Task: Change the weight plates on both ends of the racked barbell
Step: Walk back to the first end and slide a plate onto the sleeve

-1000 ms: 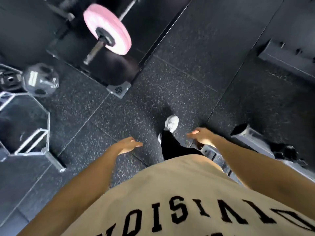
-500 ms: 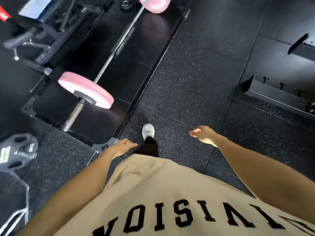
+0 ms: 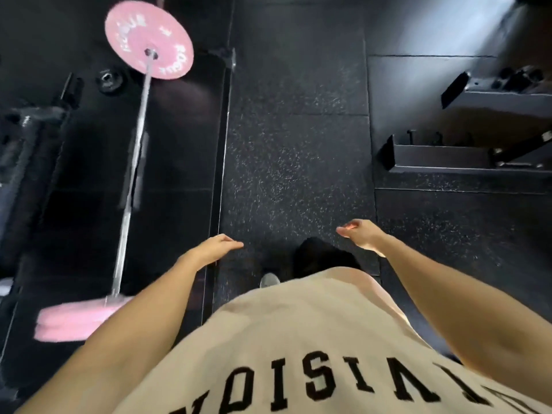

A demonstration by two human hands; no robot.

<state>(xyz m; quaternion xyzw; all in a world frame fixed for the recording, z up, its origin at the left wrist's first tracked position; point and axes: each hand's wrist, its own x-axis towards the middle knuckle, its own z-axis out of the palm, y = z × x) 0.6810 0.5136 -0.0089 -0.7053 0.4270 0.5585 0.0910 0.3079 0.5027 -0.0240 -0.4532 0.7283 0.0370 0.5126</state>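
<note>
Speckled rubber floor (image 3: pixel 295 150) underfoot; the barbell (image 3: pixel 131 180) with pink plates (image 3: pixel 149 40) lies along your left, over the dark platform. Your left hand (image 3: pixel 215 249) and right hand (image 3: pixel 361 236) hang released, empty; you risk clipping the near plate (image 3: pixel 77 321)

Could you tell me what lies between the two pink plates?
In the head view, only the silver barbell shaft runs from the far pink plate to the near pink plate.

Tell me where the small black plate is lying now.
In the head view, the small black plate lies on the dark platform at upper left, left of the barbell shaft and just below-left of the far pink plate.
</note>
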